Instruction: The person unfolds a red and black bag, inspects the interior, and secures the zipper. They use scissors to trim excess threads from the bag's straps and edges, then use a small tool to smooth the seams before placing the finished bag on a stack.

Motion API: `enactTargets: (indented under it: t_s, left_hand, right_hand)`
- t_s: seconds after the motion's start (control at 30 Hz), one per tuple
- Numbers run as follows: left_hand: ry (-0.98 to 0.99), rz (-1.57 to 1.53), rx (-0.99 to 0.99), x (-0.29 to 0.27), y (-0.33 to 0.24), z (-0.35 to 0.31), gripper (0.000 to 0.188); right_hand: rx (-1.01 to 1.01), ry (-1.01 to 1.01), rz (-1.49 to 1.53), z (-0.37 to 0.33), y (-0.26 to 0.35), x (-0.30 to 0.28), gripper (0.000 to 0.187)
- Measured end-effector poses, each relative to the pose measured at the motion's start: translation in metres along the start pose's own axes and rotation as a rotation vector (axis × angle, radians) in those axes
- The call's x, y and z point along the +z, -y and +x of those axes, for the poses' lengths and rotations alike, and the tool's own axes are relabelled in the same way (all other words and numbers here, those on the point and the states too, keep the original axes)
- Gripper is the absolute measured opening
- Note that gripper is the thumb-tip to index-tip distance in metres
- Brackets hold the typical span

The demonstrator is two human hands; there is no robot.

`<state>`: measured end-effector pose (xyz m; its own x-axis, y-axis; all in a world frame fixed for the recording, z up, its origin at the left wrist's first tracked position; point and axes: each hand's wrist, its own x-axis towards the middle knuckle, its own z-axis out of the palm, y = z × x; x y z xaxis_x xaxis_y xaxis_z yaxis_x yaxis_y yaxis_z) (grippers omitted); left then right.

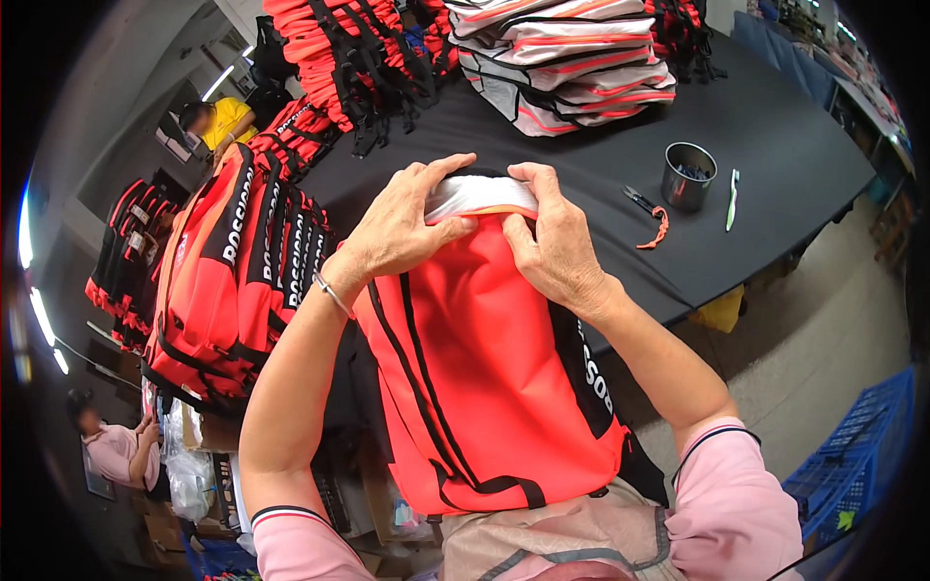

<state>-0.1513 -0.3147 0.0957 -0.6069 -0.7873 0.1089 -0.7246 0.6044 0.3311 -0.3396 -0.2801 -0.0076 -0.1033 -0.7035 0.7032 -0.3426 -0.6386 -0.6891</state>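
A bright red bag [494,358] with black side panels and a black zip line rests upright against my body, leaning over the table's edge. At its far end the rim is folded, and a white lining [481,197] shows with a thin orange edge. My left hand [402,218] grips the left side of that rim, thumb on the near side and fingers curled behind it. On the right side, my right hand [564,247] holds the same rim, fingers over the far edge and thumb pressed on the red cloth.
Thread snips [639,201] with an orange-wrapped handle, a metal cup [689,176] and a toothbrush [732,200] lie right on the black table [785,126]. Stacked white bags [567,58] and red bags [218,261] stand behind and left. A blue crate [852,455] sits right; two people are left.
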Motion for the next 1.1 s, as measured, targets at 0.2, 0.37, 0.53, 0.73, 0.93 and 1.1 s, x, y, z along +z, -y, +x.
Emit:
enactTargets:
  t_s: [0.2,0.37,0.53,0.73,0.93,1.1]
  left_hand:
    - [-0.322,0.19,0.213,0.01,-0.016,-0.019,0.041]
    - [-0.272,0.294,0.192,-0.001,-0.031,-0.033,0.024]
    - [0.041,-0.295,-0.071,-0.037,-0.056,-0.046,0.039]
    - [0.096,-0.7,-0.096,-0.049,-0.07,-0.055,0.038]
    - [-0.1,-1.368,-0.023,-0.003,-0.053,-0.07,0.042]
    - [0.247,-0.676,-0.2,-0.043,-0.07,-0.056,0.04]
  right_hand:
    - [0.05,-0.06,0.106,-0.01,0.011,-0.004,0.043]
    - [-0.035,-0.119,0.023,-0.018,0.033,-0.016,0.027]
    - [0.403,0.204,0.651,-0.01,0.052,-0.04,0.021]
    - [0.736,0.47,1.358,0.005,0.049,-0.053,0.022]
    - [0.665,0.287,1.789,-0.004,0.059,-0.019,0.024]
    - [0.533,0.471,1.592,0.011,0.045,-0.023,0.025]
